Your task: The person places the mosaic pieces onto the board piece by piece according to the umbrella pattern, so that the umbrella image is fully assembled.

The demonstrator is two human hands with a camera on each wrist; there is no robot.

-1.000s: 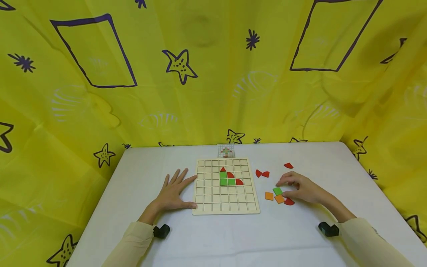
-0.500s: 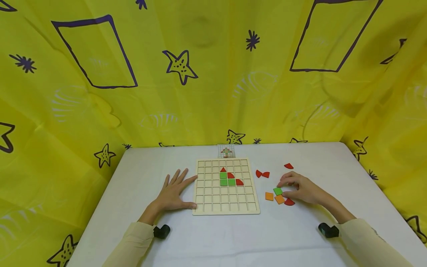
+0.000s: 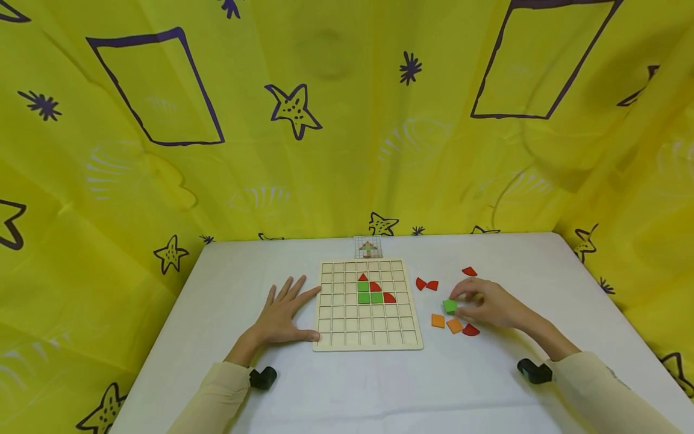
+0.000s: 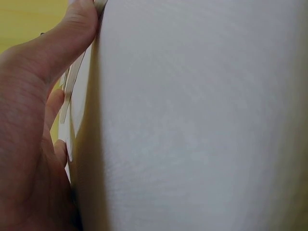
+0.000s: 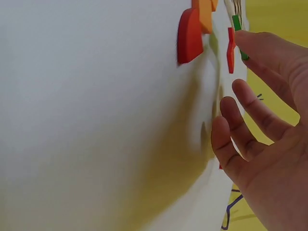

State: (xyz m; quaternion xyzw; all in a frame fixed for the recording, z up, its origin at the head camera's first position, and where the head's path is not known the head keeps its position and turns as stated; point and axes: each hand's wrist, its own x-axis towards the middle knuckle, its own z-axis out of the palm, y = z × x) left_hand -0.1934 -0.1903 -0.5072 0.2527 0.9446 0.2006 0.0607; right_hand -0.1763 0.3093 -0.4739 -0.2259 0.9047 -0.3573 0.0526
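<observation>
My right hand pinches a green square tile between thumb and fingertips. In the right wrist view the green tile is held up off the table, the other fingers loosely bent. Spread flat on the table, my left hand touches the left edge of a pale wooden grid board with thumb and index finger. On the board sit green squares, a red triangle and two red quarter-round tiles. In the left wrist view the thumb reaches the board's edge.
Two orange squares and a red quarter-round piece lie just below my right hand. More red pieces lie right of the board, one farther back. A small pattern card stands behind the board. Yellow curtain surrounds the white table.
My right hand has taken hold of the green square and raised it slightly from beside the orange tiles. My left hand stays in place.
</observation>
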